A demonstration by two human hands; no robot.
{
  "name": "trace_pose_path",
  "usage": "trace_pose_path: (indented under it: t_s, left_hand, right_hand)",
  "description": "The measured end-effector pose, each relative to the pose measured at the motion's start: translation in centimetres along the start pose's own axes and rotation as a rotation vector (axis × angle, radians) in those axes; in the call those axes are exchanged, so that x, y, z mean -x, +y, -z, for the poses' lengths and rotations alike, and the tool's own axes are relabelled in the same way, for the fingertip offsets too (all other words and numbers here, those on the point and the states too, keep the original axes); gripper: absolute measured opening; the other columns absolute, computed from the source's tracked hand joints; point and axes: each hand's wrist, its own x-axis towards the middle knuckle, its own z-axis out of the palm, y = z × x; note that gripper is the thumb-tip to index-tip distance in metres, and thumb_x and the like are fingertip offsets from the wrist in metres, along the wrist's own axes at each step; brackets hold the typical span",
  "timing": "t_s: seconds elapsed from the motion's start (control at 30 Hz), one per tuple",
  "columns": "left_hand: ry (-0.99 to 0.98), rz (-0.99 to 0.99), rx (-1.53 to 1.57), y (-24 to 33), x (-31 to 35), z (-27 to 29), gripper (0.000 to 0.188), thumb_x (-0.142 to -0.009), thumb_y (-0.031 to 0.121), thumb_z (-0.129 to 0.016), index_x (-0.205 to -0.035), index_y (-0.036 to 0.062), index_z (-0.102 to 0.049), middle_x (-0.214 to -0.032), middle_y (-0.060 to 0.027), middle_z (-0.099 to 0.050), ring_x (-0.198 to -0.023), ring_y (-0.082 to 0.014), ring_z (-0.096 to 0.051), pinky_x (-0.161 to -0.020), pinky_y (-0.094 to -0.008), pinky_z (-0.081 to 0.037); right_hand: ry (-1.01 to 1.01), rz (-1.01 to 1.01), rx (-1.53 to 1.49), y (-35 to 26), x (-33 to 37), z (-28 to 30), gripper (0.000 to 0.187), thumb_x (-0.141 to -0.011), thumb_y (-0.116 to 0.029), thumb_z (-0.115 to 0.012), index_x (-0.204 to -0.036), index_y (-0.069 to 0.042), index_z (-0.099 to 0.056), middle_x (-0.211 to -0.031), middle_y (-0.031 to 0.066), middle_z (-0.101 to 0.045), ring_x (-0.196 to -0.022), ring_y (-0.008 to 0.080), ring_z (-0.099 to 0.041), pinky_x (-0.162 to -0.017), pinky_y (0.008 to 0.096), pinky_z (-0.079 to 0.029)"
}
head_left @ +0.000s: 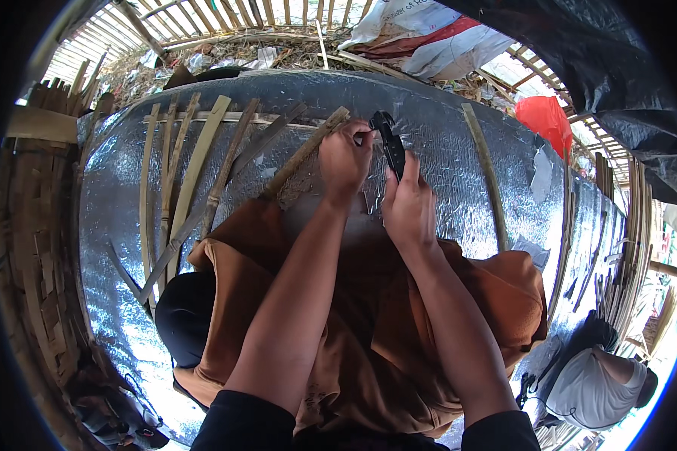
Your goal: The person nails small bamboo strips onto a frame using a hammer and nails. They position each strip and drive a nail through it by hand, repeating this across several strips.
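My right hand (411,203) is wrapped round the handle of a short black hammer-like tool (393,150), its dark head pointing up and left. Close beside that head, my left hand (344,165) is closed in a pinch over the far end of a bamboo strip (297,165). What its fingertips hold, if anything, is too small to make out. The strip runs from the brown cloth (237,233) on my lap up to a thin crosswise bamboo piece (241,118). Several more strips, including a pale wide one (199,165), lie across that crosspiece to the left.
Silver foil sheeting (444,165) covers the surface around me. A lone bamboo strip (487,177) lies to the right. Beyond it hangs a red plastic bag (544,122). A person in a white shirt (598,387) is at lower right. Woven bamboo (37,248) borders the left.
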Motion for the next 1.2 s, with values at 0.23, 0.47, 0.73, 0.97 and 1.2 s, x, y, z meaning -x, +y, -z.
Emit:
trace_pose_path:
  t_s: [0.23,0.47,0.73,0.97,1.2]
  left_hand:
    - [-0.071,0.028,0.007,-0.2,-0.3,-0.4,0.013,-0.084,0.015,-0.080,-0.092,0.0050,-0.078,-0.097,-0.0098,-0.078,-0.085,-0.0324,-0.075,-0.079,-0.0388,-0.058]
    - [-0.033,0.036,0.034,0.2,-0.3,-0.3,0.013,-0.084,0.015,-0.080,-0.092,0.0059,-0.078,-0.098,-0.0096,-0.078,-0.086,-0.0321,-0.075,-0.079,-0.0385,-0.058]
    - [-0.060,0.054,-0.022,0.1,-0.2,-0.4,0.012,-0.085,0.015,-0.079,-0.092,0.0056,-0.077,-0.095,-0.0099,-0.078,-0.084,-0.0327,-0.075,-0.077,-0.0396,-0.058]
    - [-0.021,-0.003,0.013,0.0,-0.1,-0.5,0.013,-0.085,0.018,-0.079,-0.093,0.0078,-0.078,-0.093,-0.0118,-0.077,-0.082,-0.0341,-0.074,-0.075,-0.0419,-0.058]
    - [-0.028,0.031,-0.011,0.0,-0.2,-0.6,0.016,-0.084,0.017,-0.081,-0.093,0.0044,-0.079,-0.095,-0.0101,-0.079,-0.082,-0.0285,-0.076,-0.076,-0.0371,-0.058]
  right_hand:
    - [-0.025,-0.013,0.007,0.8,0.0,-0.2,0.038,-0.102,-0.011,-0.058,-0.133,0.006,-0.042,-0.101,0.0359,-0.068,-0.083,0.0538,-0.068,-0.067,0.0591,-0.057]
    - [-0.026,-0.002,0.064,1.7,0.1,-0.7,0.043,-0.103,-0.015,-0.058,-0.137,0.007,-0.041,-0.100,0.0344,-0.069,-0.084,0.0525,-0.070,-0.067,0.0589,-0.057]
    - [-0.010,-0.031,0.031,0.9,0.0,0.1,0.046,-0.102,-0.014,-0.058,-0.138,0.007,-0.040,-0.098,0.0348,-0.069,-0.083,0.0524,-0.070,-0.067,0.0584,-0.057]
    - [-0.103,-0.050,0.003,1.1,-0.3,0.2,0.046,-0.103,-0.015,-0.058,-0.139,0.008,-0.040,-0.098,0.0357,-0.068,-0.082,0.0537,-0.069,-0.066,0.0585,-0.056]
    - [-0.008,-0.036,0.007,0.5,-0.4,0.3,0.045,-0.103,-0.014,-0.058,-0.139,0.007,-0.041,-0.098,0.0351,-0.069,-0.081,0.0541,-0.068,-0.065,0.0585,-0.056]
